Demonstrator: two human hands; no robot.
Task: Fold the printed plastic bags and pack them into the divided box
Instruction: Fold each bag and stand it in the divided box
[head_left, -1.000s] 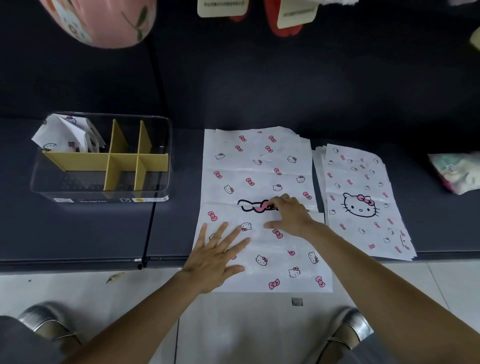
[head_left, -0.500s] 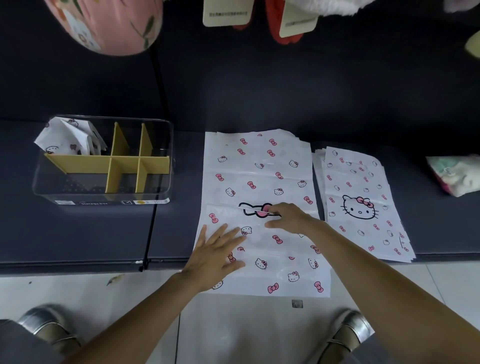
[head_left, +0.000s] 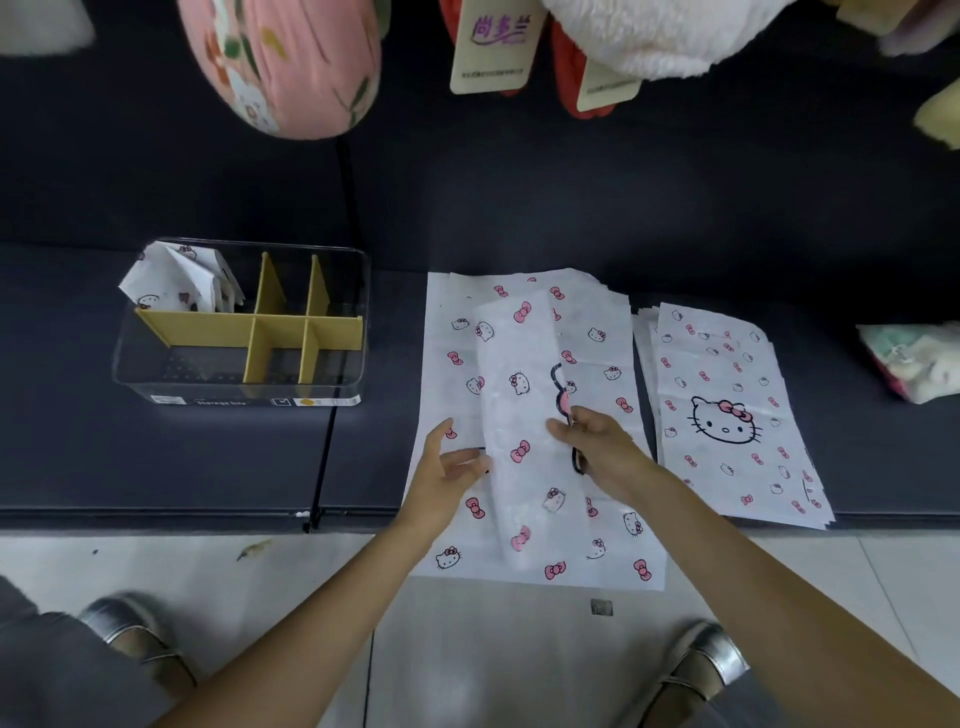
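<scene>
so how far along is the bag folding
Early. Done: a few folded bags stand in the box's back-left compartment; the others look empty. In hand: the right hand pinches a bag folded lengthwise, with the left hand at its edge. Left: two piles of flat bags.

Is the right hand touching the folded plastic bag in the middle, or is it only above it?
Touching. The head view shows the right hand pinching the right edge of the folded bag, with its fingers curled onto the plastic.
</scene>
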